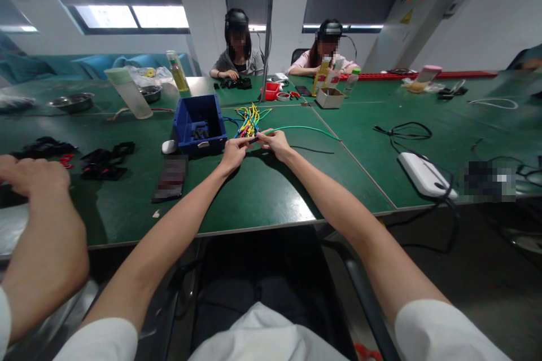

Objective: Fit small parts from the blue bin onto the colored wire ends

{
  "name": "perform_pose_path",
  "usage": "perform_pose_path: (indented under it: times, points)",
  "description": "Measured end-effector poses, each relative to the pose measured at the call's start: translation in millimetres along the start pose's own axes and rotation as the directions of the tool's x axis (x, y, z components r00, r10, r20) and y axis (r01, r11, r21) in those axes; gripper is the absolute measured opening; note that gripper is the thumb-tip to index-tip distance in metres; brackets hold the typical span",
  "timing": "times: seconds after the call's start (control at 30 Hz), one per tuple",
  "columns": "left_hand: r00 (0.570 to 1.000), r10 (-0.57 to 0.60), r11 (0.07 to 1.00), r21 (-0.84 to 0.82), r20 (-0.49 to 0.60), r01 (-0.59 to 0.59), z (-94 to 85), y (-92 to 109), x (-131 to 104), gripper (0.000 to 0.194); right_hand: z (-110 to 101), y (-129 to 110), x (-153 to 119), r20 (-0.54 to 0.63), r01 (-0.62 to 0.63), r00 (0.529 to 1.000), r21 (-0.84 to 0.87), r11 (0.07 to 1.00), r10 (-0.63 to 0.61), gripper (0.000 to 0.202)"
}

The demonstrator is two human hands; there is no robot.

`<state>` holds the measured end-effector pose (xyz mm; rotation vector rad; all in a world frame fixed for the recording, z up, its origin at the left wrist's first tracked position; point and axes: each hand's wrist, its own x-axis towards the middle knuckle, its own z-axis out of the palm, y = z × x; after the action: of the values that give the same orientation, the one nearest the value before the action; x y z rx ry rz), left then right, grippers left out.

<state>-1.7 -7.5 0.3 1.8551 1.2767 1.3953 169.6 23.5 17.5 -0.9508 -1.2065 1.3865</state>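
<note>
My left hand (235, 153) and my right hand (276, 143) meet over the green table, fingertips nearly touching. Pinched in my right hand is a green wire (302, 127), which arcs away to the right. A small dark piece (253, 140) sits between the hands, gripped by my left fingertips; its kind is too small to make out. Just beyond lies a bundle of yellow, green, blue and red wires (249, 117). To the left of it stands a blue bin (203, 144) with dark parts inside. A thin black wire (315, 150) lies right of my hands.
A white mouse (169, 147) and a dark phone-like slab (170, 179) lie left. Another person's arm (40, 225) reaches in at far left, near black parts (104, 162). A white device (425, 175) with a black cable is at right. Two people sit opposite.
</note>
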Motion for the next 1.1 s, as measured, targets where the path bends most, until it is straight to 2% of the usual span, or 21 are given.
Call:
perform_pose_path:
  times: [0.43,0.83,1.1]
  points:
    - [0.998,0.022,0.993,0.118,0.056,-0.029,0.4,1.2,-0.6,0.051,-2.2,5.6,0.0,0.015,0.061,0.998,-0.050,0.997,-0.060,0.031]
    - [0.996,0.066,0.975,0.210,0.062,-0.077,-0.6,10.1,-3.5,0.039,2.6,3.7,-4.2,0.005,0.057,0.998,-0.103,0.993,-0.057,0.027]
    - [0.995,0.068,0.945,0.314,0.078,-0.090,-2.5,14.4,-3.7,0.039,4.4,0.9,-7.1,0.008,0.096,0.995,-0.195,0.976,-0.096,0.024]
